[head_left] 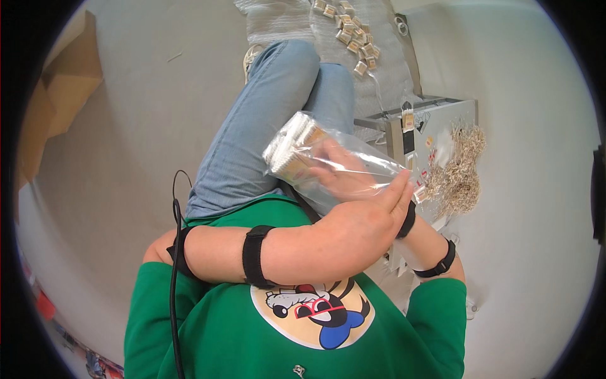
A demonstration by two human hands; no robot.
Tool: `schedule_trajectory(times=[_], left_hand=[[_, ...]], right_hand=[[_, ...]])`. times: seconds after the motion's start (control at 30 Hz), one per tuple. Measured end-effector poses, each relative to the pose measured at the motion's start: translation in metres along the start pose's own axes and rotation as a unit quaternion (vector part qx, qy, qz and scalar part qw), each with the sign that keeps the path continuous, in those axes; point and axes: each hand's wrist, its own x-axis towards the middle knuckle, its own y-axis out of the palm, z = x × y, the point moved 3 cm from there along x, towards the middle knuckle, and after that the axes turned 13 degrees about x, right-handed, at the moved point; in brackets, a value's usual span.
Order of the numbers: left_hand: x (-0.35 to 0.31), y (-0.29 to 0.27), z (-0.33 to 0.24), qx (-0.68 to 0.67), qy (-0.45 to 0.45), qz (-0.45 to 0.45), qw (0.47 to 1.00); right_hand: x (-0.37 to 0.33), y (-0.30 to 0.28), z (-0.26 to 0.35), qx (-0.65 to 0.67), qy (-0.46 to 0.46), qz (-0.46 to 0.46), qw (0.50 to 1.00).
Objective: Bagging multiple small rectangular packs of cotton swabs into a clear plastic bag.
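Observation:
A clear plastic bag (372,156) lies slantwise above my lap. At its far left end sits a bundle of small packs of what look like cotton swabs (287,148), with white ends and tan labels. My right hand (346,174) reaches inside the bag, its thumb and fingers around the near side of the packs. Crossing over my right wrist, my left hand (379,218) has its fingers pressed together on the bag's mouth edge. The film's glare partly blurs the right fingertips.
On a silver case (394,142) to the right lie a heap of loose thin sticks (464,170) and a single small pack (408,119). Several more packs (356,38) are scattered on bubble wrap (278,22) ahead. A cardboard box (69,82) stands at the left. A black cable (174,284) runs along my left side.

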Motion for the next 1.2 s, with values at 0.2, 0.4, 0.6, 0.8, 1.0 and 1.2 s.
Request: schedule_trajectory(times=[0.2, 0.4, 0.6, 0.8, 1.0, 1.2], left_hand=[[0.003, 0.008, 0.003, -0.045, -0.001, 0.042, 0.998], [0.008, -0.023, 0.007, -0.009, -0.016, 0.023, 1.0], [0.019, -0.036, 0.0, 0.004, -0.048, 0.002, 0.999], [0.025, -0.029, -0.004, 0.033, -0.07, -0.011, 0.997], [0.022, -0.031, -0.006, 0.02, -0.134, 0.021, 0.991], [0.028, -0.031, -0.013, 0.034, -0.07, 0.038, 0.996]], right_hand=[[0.013, 0.037, -0.014, 0.018, -0.113, -0.065, 0.991], [-0.053, -0.03, -0.017, 0.008, -0.209, -0.012, 0.978], [-0.183, -0.134, -0.166, 0.512, 0.005, -0.355, 0.782], [-0.27, -0.12, -0.454, 0.236, 0.382, -0.616, 0.647], [-0.219, -0.095, -0.449, 0.454, 0.237, -0.686, 0.517], [-0.238, -0.103, -0.49, 0.541, 0.194, -0.636, 0.514]])
